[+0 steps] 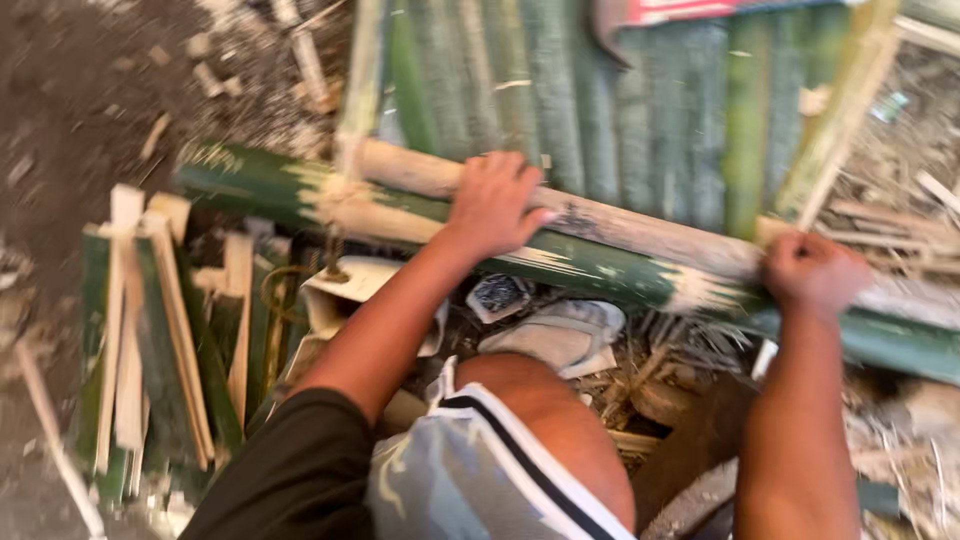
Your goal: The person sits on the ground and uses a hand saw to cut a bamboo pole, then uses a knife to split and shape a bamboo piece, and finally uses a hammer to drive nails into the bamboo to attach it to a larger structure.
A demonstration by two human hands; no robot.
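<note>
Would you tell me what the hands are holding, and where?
Both grip the bamboo pole: left hand on its middle, right hand further along.

Your left hand [495, 205] and right hand [812, 272] sit on a dark green bamboo pole [610, 270] w/ pale cream scraped patches. The pole behind [640, 222] is tan w/ a black smudge. Flattened bamboo mat [620, 120] beyond: green stripes, light and dark. Split strips [150, 340] at your left: green skin, cream edges. Your shorts [470, 480]: grey camo, black-and-white band at the hem. Sleeve [300, 470] is dark olive. Ground [70, 90] is brown.
</note>
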